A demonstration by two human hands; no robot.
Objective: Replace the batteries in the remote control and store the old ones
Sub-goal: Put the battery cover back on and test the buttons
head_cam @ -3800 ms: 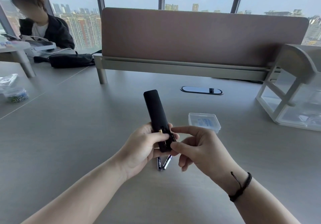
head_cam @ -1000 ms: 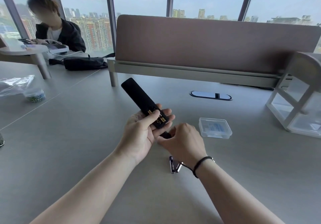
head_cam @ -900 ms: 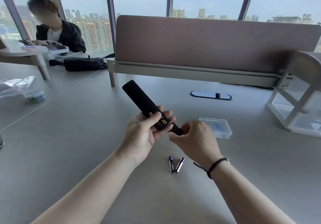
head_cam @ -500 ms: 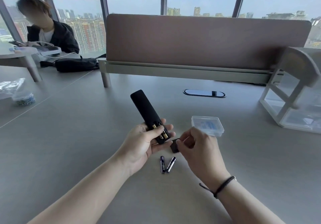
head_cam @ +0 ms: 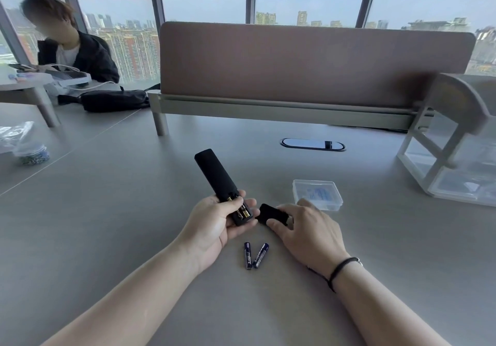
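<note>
Nearest the person, two slim dark-blue cylindrical batteries (head_cam: 253, 255) lay side by side on the grey bench (head_cam: 107, 225), just below both hands. Their printed lettering was too small to read. Set loose and apart from the remote, they were probably the old pair awaiting storage.

Just beyond them, the left hand (head_cam: 214, 222) gripped the lower end of the long black plastic remote control (head_cam: 218, 182), fingers curled round it and the thumb lying beside the open battery bay. The remote pointed up and away, bay side facing the person, likely so the bay stayed in sight. Two gold-toned batteries (head_cam: 242, 209) sat in the bay, which suggested the fresh pair was already fitted.

Beside it, the right hand (head_cam: 306, 227) pinched a small black rectangular plastic battery cover (head_cam: 272, 213) between thumb and fingers, its near edge just beside the remote's open end, seemingly lined up to go back on.

A little farther right, a shallow clear plastic box with a lid (head_cam: 317, 194) rested on the bench, a likely home for the old cells. A blue label showed inside, but no words could be made out.

Farther still stood a brown fabric divider panel (head_cam: 308, 61).
</note>
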